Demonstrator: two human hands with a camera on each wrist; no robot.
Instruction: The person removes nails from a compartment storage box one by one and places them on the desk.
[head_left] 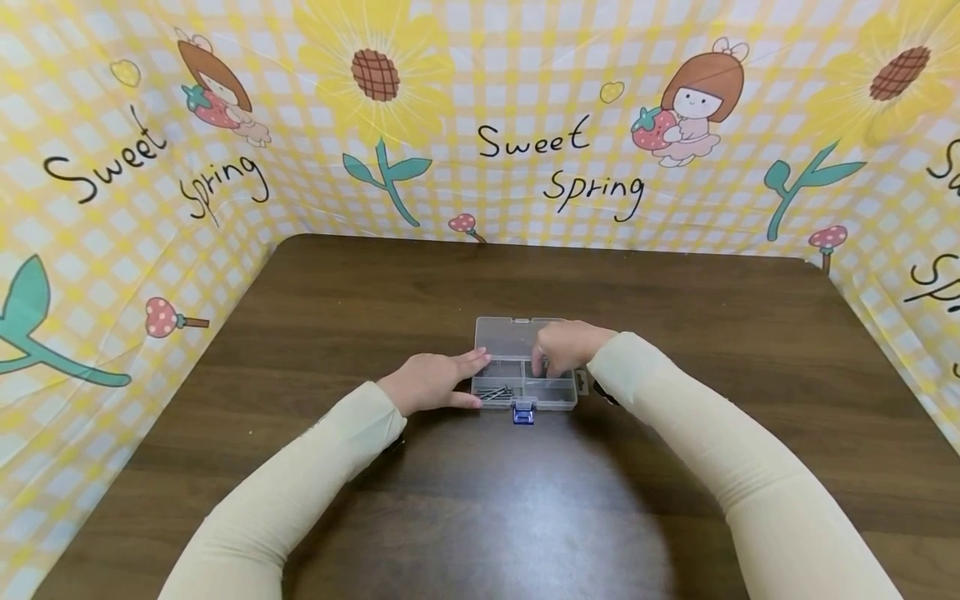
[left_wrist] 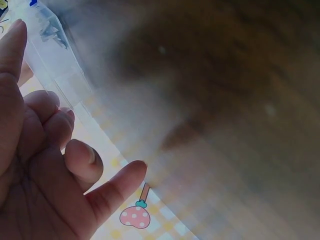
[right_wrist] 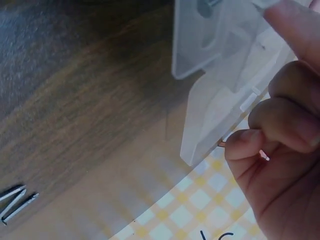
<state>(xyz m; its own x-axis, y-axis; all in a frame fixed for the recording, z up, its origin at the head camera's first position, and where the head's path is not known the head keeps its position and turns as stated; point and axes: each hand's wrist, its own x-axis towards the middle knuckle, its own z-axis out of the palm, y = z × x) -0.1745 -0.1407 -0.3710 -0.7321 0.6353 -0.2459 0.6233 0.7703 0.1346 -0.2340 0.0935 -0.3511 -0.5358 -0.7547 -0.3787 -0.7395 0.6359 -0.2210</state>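
A clear plastic compartment box (head_left: 551,404) stands on the table with its lid (head_left: 506,337) raised at the back and a blue latch (head_left: 523,414) at its front. Several thin metal nails or screws (head_left: 495,393) lie in its front left compartment. My left hand (head_left: 431,383) holds the box's left side, thumb by the front corner and a finger by the hinge. My right hand (head_left: 570,343) reaches down into the rear right compartment with bent fingers. Whatever its fingertips hold is hidden. In the right wrist view, a fingertip touches the box's plastic wall (right_wrist: 187,55).
More metal nails or screws (right_wrist: 17,200) lie on the brown wooden table (head_left: 480,517), right of the box; my right forearm hides them from the head view. A clear hanging tab (head_left: 582,383) juts from the box's right side. A yellow checked cloth (head_left: 480,100) surrounds the table's back and sides.
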